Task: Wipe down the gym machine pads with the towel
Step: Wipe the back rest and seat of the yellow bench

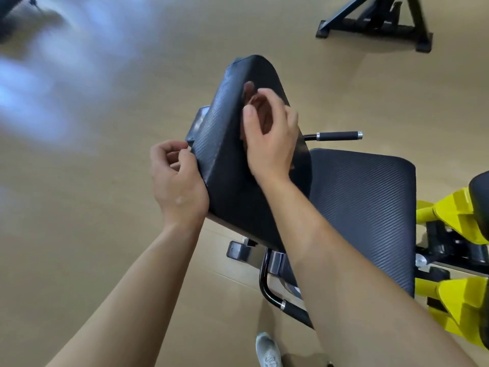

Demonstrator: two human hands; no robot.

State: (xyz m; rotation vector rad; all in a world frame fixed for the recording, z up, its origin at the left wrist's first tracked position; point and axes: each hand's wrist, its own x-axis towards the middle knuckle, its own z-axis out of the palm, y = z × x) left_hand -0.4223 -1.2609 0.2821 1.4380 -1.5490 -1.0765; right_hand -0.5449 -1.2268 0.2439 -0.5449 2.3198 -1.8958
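Below both hands, nearest to the person, a grey sports shoe (267, 350) stands on the floor, and just to the right of it a black handle (293, 311) of the machine comes forward. Higher up, the left hand (177, 184) is at the left edge of the tilted back pad (227, 160). Its fingers are curled, with thumb and forefinger close together at the edge, and I cannot tell if they pinch something there. The right hand (272, 139) is over the face of the same pad with loosely curled fingers, and nothing shows inside it. The towel is not visible anywhere, so I judge that wiping is not going on at this moment; the hands seem only to hold or feel the pad. The next move would need the towel brought to the pad and pressed flat, then drawn along its textured face. To the right of the right hand lies the seat pad (365, 207), dark and ribbed, apparently not yet wiped. Beyond it a second handle (338, 135) points right, and a yellow frame (460, 300) is at the far right. The room has a smooth beige floor (105, 207) with pale light reflected on it to the left of the left hand. Far beyond the right hand stands the black base of another machine (375, 27).
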